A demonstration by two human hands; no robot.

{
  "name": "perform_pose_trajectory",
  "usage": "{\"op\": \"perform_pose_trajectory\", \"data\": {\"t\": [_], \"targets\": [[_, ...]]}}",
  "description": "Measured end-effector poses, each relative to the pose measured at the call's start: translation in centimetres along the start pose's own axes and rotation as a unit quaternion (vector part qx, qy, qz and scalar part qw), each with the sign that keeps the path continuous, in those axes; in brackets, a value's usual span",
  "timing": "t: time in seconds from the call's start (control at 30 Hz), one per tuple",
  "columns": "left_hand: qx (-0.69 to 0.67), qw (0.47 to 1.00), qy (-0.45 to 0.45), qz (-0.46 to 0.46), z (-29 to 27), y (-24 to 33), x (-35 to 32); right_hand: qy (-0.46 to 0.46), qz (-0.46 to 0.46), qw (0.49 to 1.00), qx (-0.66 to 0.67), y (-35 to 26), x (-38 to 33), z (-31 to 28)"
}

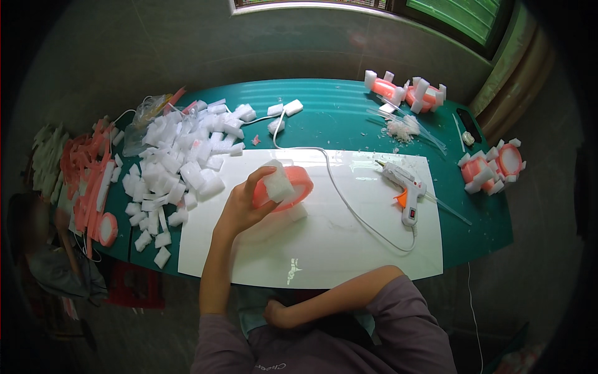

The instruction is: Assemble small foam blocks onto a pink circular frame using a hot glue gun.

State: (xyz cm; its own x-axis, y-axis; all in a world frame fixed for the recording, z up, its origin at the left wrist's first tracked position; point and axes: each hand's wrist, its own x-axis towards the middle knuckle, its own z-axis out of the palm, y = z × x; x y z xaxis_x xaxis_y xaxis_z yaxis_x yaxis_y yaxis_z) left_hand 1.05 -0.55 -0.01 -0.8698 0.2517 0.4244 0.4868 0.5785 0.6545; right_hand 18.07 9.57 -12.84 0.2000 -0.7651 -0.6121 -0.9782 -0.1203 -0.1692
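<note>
Left grip (239, 204) on blocky, rough-surfaced white foam (278, 184)

the round pink foam ring (303, 182) is partly hidden by the rectangular white foam block (278, 185) and left hand (242, 209). fingers of the right hand (277, 313) are obscured; contents indeterminate. green-paned window (464, 15): cut off by upper edge. co-worker (57, 271): head blurred.

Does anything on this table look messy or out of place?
Mildly, yes. A loose heap of pale scraps lies by clear sticks toward the back right of the green table, looking spilled. A jagged bright patch stands out on the glossy white board near its front edge; I can't tell whether it's residue or reflection.
</note>
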Motion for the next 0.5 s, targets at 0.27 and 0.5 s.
{"op": "perform_pose_trajectory", "data": {"t": [0.27,0.5], "targets": [[-0.001,1.0,0.002,-0.005,0.06,0.02,0.03,0.005,0.003,1.0,0.008,0.01,0.0,0.14],[-0.004,1.0,0.002,0.004,0.05,-0.1,0.08,0.01,-0.001,1.0,0.005,0.09,0.25,0.41]]}}
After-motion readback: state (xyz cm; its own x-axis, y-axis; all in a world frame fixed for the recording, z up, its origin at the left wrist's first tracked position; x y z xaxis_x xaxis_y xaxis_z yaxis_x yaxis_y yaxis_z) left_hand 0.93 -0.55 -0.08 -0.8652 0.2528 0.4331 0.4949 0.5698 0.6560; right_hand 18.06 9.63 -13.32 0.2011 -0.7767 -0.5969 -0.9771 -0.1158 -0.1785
